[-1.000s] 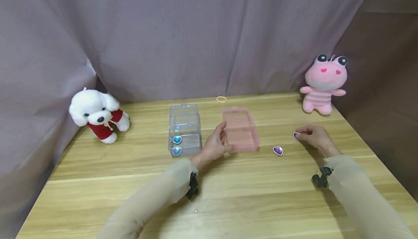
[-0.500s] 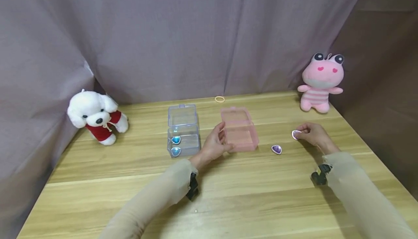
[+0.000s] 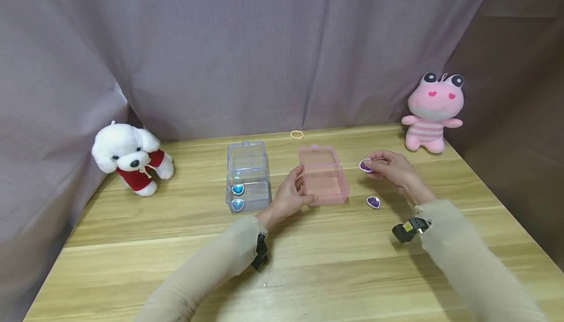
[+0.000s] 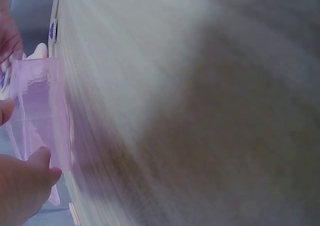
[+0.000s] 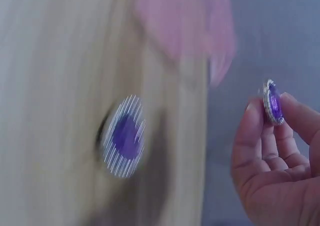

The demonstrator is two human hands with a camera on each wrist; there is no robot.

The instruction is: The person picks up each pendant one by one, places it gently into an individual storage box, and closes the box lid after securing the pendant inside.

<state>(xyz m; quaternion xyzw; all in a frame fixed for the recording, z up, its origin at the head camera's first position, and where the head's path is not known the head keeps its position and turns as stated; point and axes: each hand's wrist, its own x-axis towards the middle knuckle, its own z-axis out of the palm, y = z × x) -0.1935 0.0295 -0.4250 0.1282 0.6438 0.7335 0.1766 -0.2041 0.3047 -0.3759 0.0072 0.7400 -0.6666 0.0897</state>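
Observation:
My left hand [image 3: 287, 195] holds the left and near sides of an open pink clear plastic box [image 3: 328, 200], thumb at its front wall. The box stands on the table, lid folded back, and I see nothing inside. To its right, my right hand [image 3: 396, 171] pinches a purple heart-shaped gem [image 5: 273, 105] with a silvery beaded rim between thumb and forefinger, above the table. A second purple gem [image 3: 373, 202] lies on the wood, near and below that hand. In the left wrist view, the left thumb and fingers show against the box wall.
Left of the pink box stands an open bluish clear box [image 3: 260, 206] with two blue gems [image 3: 238, 189] in it. A beige elastic band [image 3: 297, 135] lies at the back. A white plush dog [image 3: 125, 148] and a pink plush frog [image 3: 434, 111] flank the wooden table [image 3: 308, 268].
My right hand has lifted the purple gem off the table and carried it leftward toward the pink box. The left hand stays on the box.

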